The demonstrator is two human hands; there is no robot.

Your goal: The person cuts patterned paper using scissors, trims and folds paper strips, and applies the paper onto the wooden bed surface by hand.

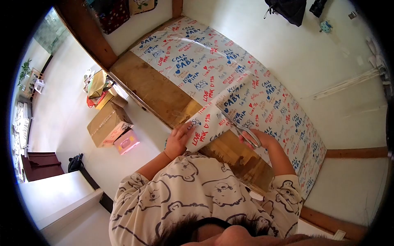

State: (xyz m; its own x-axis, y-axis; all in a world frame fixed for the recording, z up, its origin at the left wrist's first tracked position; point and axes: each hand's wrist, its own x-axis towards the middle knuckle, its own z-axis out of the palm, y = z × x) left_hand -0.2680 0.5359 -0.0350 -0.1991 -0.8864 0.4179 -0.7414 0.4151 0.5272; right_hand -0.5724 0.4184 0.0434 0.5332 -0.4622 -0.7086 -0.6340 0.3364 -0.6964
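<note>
White printed paper [283, 102] with red and blue lettering covers much of a wooden board [152, 82]. At its near edge, my left hand [180, 137] grips a raised flap of the paper, its fingers closed on the sheet. My right hand [257, 140] is wrapped round the grey handles of a pair of scissors [242, 129]. The blades point up and left and lie against the paper beside the flap. How far the blades are parted is hard to make out. Bare brown wood shows below and left of the paper.
Left of the board, a cardboard box [107, 125], a pink package [127, 142] and several bags [98, 88] stand on the pale floor. A dark bag [289, 10] hangs on the white wall. A white cabinet [57, 197] is at lower left.
</note>
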